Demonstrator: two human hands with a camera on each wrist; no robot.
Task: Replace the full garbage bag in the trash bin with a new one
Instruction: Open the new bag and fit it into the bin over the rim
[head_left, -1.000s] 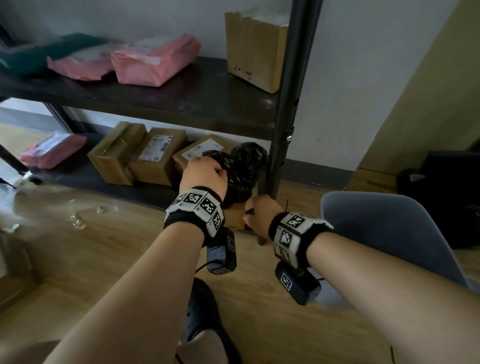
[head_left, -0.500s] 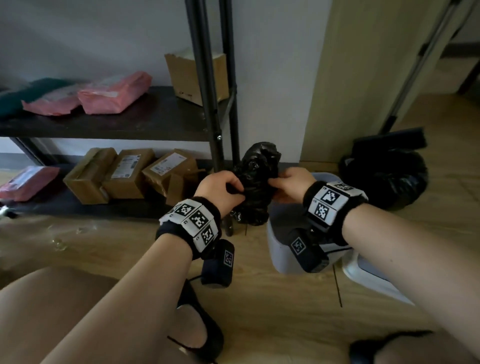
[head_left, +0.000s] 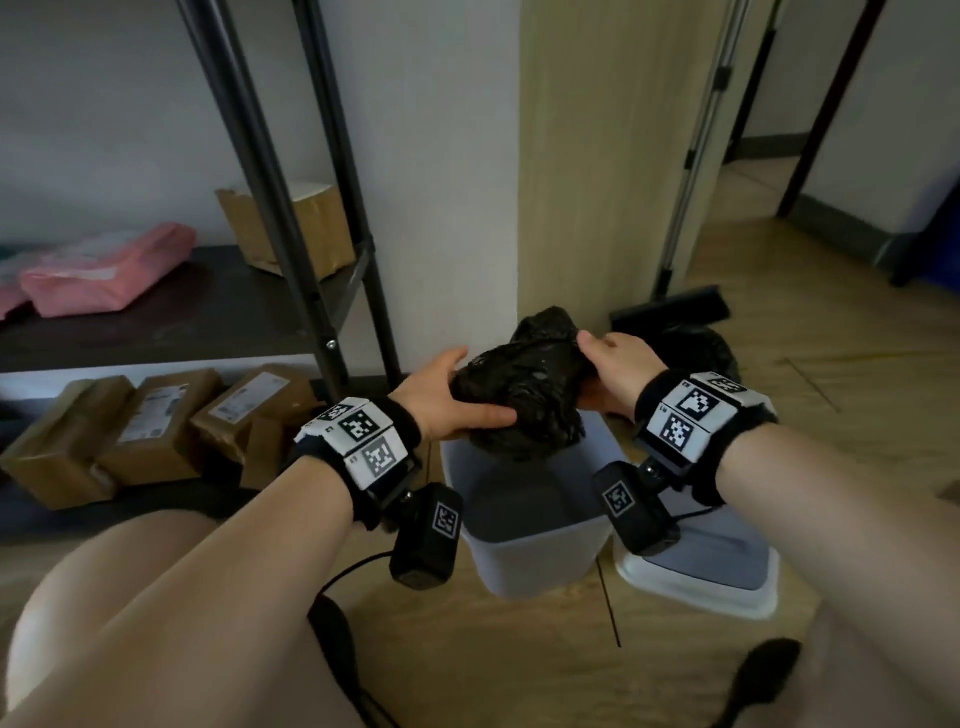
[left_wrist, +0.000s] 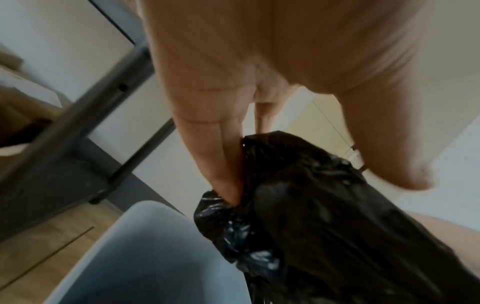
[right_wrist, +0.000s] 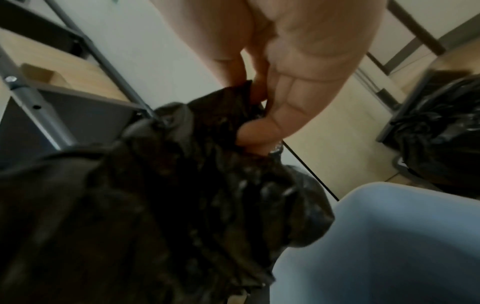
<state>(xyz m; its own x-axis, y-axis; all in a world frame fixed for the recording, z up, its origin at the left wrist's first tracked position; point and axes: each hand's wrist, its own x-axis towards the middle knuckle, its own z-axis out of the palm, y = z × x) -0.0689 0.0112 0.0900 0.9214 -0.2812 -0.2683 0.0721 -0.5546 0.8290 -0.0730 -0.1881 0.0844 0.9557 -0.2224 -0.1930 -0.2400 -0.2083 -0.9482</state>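
A crumpled black garbage bag (head_left: 524, 395) hangs between my two hands, just above the open grey trash bin (head_left: 535, 540) on the floor. My left hand (head_left: 452, 400) grips the bag's left side, thumb underneath; its fingers (left_wrist: 228, 181) dig into the black plastic (left_wrist: 324, 205). My right hand (head_left: 613, 369) pinches the bag's right edge, the fingers (right_wrist: 259, 127) curled round a fold of the bag (right_wrist: 182, 185). The bin's rim (left_wrist: 145, 236) shows below the left hand and the bin (right_wrist: 389, 236) below the right. A full, tied black bag (head_left: 696, 343) lies on the floor behind my right hand.
A dark metal shelf rack (head_left: 291, 218) stands to the left with pink parcels (head_left: 98, 270) and cardboard boxes (head_left: 156, 421). The bin's white-rimmed lid (head_left: 711, 571) lies on the wooden floor right of the bin. A wooden panel (head_left: 613, 156) and a doorway are behind.
Both hands brought the black bag from the shelf's lower level rightward to over the grey bin, and they have pulled slightly apart on it. The view has swung right.
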